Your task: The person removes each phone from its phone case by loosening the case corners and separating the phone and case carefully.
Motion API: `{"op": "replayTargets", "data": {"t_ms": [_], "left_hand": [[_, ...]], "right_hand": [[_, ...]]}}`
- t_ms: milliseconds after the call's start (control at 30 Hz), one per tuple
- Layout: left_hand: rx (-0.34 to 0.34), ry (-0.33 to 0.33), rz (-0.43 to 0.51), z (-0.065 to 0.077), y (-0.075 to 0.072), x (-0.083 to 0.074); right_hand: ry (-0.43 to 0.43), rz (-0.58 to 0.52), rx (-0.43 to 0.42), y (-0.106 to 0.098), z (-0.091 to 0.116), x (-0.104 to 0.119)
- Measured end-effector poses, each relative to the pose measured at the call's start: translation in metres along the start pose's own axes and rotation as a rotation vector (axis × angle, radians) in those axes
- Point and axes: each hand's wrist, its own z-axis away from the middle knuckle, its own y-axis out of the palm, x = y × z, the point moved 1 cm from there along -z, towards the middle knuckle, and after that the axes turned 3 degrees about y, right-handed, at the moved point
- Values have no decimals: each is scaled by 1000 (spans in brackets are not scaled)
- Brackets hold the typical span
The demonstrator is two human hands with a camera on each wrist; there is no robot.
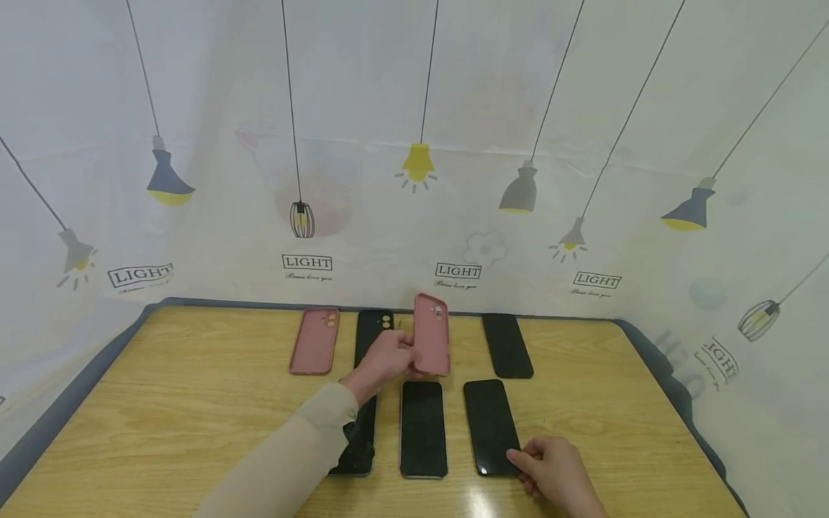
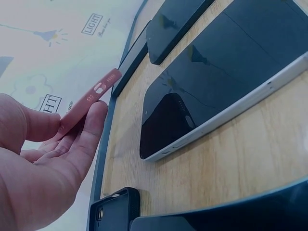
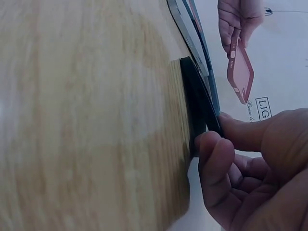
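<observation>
My left hand (image 1: 386,356) holds a pink phone case (image 1: 432,334) raised off the table, its hollow inner side showing in the head view. Thumb and fingers pinch the case (image 2: 89,100) by its edge in the left wrist view. My right hand (image 1: 555,467) pinches the lower right corner of a black-screened phone (image 1: 491,426). In the right wrist view, that phone (image 3: 204,98) appears edge-on and slightly tilted, thumb on one face and fingers on the other. Between the hands lies another dark-screened phone (image 1: 424,430), silver along its side.
At the back are a second pink case (image 1: 314,342), a black case (image 1: 370,337) partly behind my left hand, and a flat black phone-shaped item (image 1: 508,345). Another dark phone (image 1: 356,460) lies partly under my left sleeve (image 1: 291,446). A lamp-print cloth (image 1: 363,173) stands behind the wooden table (image 1: 168,403).
</observation>
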Motion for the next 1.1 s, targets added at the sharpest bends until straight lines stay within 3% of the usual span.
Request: {"op": "replayTargets", "data": {"t_ms": [233, 467, 867, 1100], "left_hand": [[-4, -6, 5, 1, 0, 0], [0, -11, 3, 0, 0, -1], [-7, -41, -17, -5, 3, -1], [6, -53, 13, -8, 4, 4]], "right_hand": [[17, 98, -27, 2, 0, 3], [-23, 122, -46, 1, 0, 3], [-14, 164, -37, -14, -9, 9], [-73, 102, -60, -26, -12, 18]]}}
